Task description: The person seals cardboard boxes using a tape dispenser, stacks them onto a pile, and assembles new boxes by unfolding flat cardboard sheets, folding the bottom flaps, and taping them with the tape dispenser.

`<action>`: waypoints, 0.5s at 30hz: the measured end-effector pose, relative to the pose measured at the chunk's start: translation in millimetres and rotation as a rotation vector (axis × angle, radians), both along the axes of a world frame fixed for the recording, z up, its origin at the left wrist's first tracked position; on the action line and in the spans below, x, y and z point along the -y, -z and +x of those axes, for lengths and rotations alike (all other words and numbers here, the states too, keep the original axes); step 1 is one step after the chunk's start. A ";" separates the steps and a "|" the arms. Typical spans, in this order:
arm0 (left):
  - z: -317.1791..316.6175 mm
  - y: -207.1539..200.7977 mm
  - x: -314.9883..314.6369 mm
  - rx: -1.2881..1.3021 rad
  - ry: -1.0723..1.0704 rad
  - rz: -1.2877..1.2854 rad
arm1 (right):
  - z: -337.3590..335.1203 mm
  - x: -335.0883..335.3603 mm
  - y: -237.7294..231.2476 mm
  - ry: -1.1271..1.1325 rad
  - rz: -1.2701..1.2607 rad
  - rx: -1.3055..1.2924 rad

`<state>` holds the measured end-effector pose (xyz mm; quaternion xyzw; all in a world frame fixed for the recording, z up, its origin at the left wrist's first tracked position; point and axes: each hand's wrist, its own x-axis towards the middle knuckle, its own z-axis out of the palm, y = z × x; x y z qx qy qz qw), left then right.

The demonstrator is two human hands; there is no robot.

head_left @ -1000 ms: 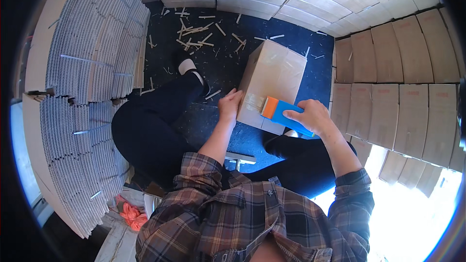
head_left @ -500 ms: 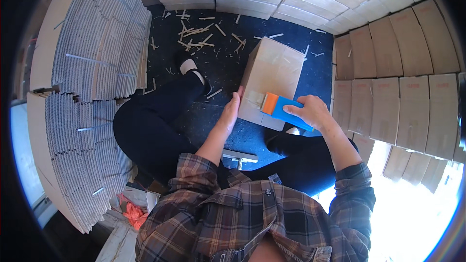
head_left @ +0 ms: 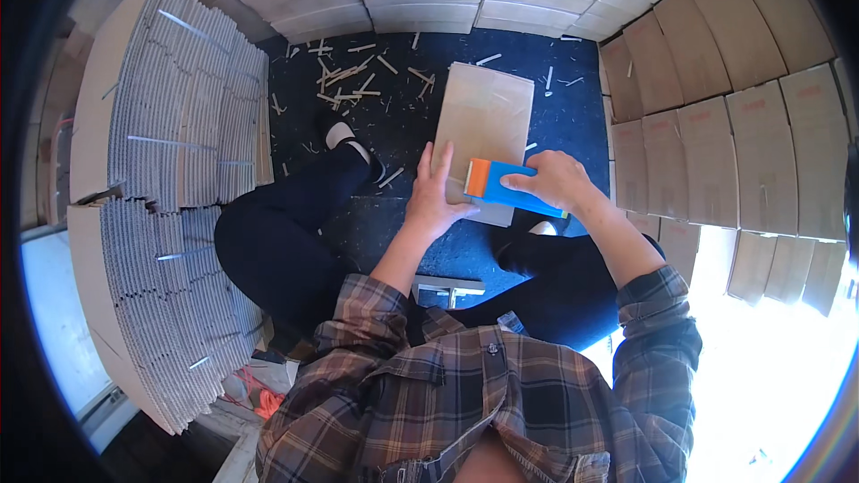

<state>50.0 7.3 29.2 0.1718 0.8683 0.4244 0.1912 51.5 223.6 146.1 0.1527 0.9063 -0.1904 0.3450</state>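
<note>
A brown cardboard box point(head_left: 483, 107) stands on the dark floor between my legs, its long top face turned up. A strip that looks like clear tape shines along that face. My left hand point(head_left: 434, 197) rests against the box's near left side, fingers spread and thumb reaching over the near end. In my right hand point(head_left: 559, 183) is a blue tape dispenser point(head_left: 514, 186) with an orange end. My thumb lies along its top, and its orange end is at the near part of the box top. The dispenser's underside is hidden.
Bundled flat cardboard sheets point(head_left: 170, 125) rise in strapped stacks on the left. Closed boxes point(head_left: 707, 161) are piled along the right and the back. Thin cardboard strips point(head_left: 349, 76) litter the floor. A grey metal bar point(head_left: 447, 286) sits between my thighs.
My left hand has moved from flat against the box's side up to its near left edge, with fingers spreading. The box has turned more upright in view, and the dispenser has moved slightly left.
</note>
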 end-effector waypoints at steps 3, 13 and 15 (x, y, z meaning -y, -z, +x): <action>-2.6 -7.8 -4.3 0.097 -0.017 -0.058 | 2.5 -2.8 4.4 -0.032 0.010 0.001; -8.6 -10.0 -8.4 0.170 0.005 -0.082 | 21.9 -24.4 -5.3 -0.090 -0.174 -0.083; -8.4 -6.1 -8.2 0.152 0.010 -0.069 | 28.8 -35.2 -15.0 -0.098 -0.193 -0.097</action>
